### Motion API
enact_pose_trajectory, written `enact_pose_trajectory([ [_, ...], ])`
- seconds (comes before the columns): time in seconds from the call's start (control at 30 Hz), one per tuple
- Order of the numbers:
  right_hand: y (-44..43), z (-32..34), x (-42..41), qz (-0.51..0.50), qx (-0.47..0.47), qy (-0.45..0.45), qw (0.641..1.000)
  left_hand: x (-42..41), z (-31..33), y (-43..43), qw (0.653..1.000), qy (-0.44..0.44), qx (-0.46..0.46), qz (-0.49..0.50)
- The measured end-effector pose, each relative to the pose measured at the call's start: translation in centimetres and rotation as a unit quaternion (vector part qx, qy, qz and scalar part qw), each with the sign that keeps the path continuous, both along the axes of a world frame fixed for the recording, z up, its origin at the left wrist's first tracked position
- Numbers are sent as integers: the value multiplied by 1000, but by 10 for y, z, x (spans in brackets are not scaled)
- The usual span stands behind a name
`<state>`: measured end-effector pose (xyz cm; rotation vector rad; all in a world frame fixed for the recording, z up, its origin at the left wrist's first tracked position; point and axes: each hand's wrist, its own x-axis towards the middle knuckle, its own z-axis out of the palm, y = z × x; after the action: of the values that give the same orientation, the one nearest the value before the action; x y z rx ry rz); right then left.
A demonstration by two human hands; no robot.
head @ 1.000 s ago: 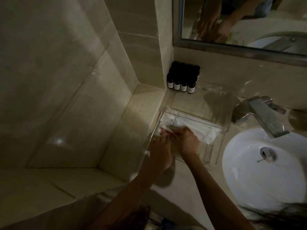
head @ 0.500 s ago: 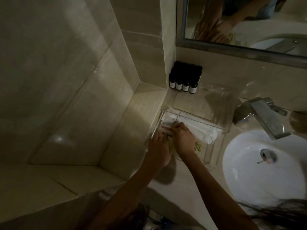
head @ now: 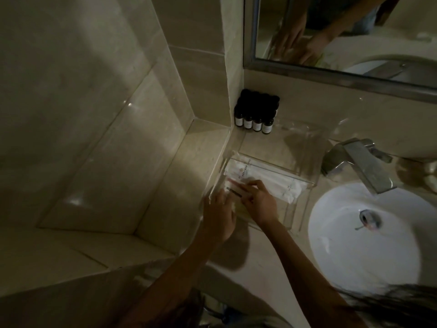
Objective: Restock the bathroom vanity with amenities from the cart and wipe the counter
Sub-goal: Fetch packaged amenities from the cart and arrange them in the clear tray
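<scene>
White paper-wrapped amenity packets [head: 279, 183] lie side by side in a clear rectangular acrylic tray [head: 272, 168], directly under and just beyond the fingers of both hands. The tray stands on the beige stone surface [head: 255, 292], tight against the tiled side ledge [head: 201, 162] to the left of the fingers.

The left hand [head: 218, 216] reaches into the near left corner of the tray. Its fingers lie fairly straight and close together, tips resting on the packet ends; motion blur hides the finer detail. The right hand [head: 259, 202] is just beside it, the two almost touching. Its fingers [head: 246, 189] are bent at the knuckles with their tips down on the packets. In this dim light I cannot tell whether they pinch a packet or only press on it. A thin dark strip [head: 233, 192] shows at the right fingertips, too small to identify.

Beyond the fingers, in the corner where the wall meets the ledge, stands a tight cluster of small dark bottles with pale labels [head: 256, 117], well apart from the hands. To the right of the fingers sits a round white ceramic basin [head: 354, 252] with a metal drain, and a chrome block-shaped tap [head: 364, 164] leans over its rim. Above, a metal-framed mirror [head: 295, 69] reflects both hands
</scene>
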<state>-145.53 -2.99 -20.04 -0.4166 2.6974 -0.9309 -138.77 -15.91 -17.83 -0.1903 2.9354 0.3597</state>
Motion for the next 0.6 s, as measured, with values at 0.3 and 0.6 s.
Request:
enact_pose_trajectory([
  [0.3,-7,8,-8,19,-30,-5,999,-4,7,4,996,-55,-47,-46],
  [0.6,3,9,1,7,-36,31,999,9,12,-3,998,27,0,-58],
])
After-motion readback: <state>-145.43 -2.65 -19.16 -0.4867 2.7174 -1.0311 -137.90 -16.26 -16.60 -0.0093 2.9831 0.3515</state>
